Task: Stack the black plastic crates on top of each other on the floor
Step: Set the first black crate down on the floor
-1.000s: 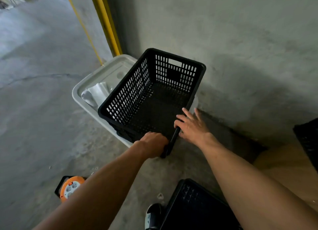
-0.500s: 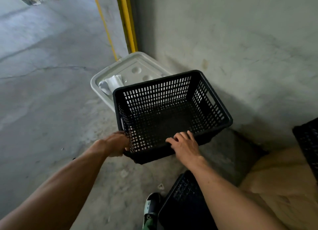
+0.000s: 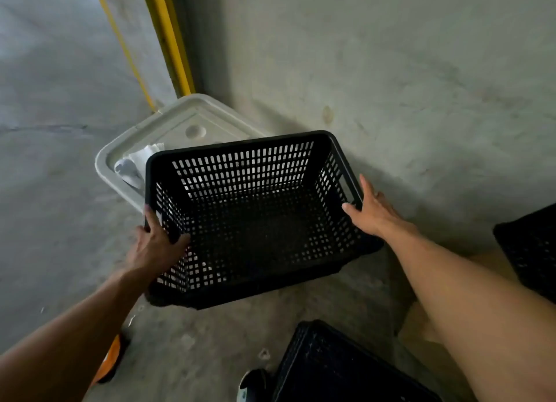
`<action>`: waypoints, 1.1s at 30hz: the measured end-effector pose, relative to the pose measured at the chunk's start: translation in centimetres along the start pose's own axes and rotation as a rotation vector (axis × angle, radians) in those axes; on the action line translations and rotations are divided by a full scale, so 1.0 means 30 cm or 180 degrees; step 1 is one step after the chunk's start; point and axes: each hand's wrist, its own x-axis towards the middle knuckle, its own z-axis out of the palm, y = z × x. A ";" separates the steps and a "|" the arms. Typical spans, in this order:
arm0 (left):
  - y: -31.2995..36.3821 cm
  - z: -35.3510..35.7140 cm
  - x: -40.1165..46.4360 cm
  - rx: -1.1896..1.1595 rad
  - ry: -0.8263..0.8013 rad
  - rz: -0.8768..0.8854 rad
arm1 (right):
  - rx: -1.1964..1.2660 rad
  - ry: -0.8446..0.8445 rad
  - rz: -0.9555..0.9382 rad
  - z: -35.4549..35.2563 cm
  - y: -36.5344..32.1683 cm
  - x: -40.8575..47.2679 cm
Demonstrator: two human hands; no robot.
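You've swung the black slotted crate (image 3: 255, 218) square and shifted your grip — left hand (image 3: 156, 245) and right hand (image 3: 373, 212) now clasp opposite short rims, above the floor (image 3: 45, 191). Behind it, a white lidded bin (image 3: 180, 128); another crate (image 3: 337, 368) near your shoe (image 3: 252, 383).

Bare grey concrete floor (image 3: 60, 191), cracked at left. Directly on it: white lidded bin (image 3: 168, 131) by the wall, black crate (image 3: 340, 368) at bottom, orange object (image 3: 109, 361) lower left.
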 end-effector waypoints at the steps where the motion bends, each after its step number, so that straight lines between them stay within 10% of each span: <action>1: 0.006 -0.001 0.022 0.0100 0.0211 0.0019 | -0.0042 -0.0003 -0.0021 0.003 -0.009 0.036; 18: -0.046 0.006 0.143 0.0569 0.0837 0.0107 | 0.0233 0.0754 -0.0071 0.159 0.035 0.156; 33: 0.157 0.235 -0.327 0.1103 0.0148 0.1002 | 0.0626 0.1240 0.0780 0.287 0.694 -0.609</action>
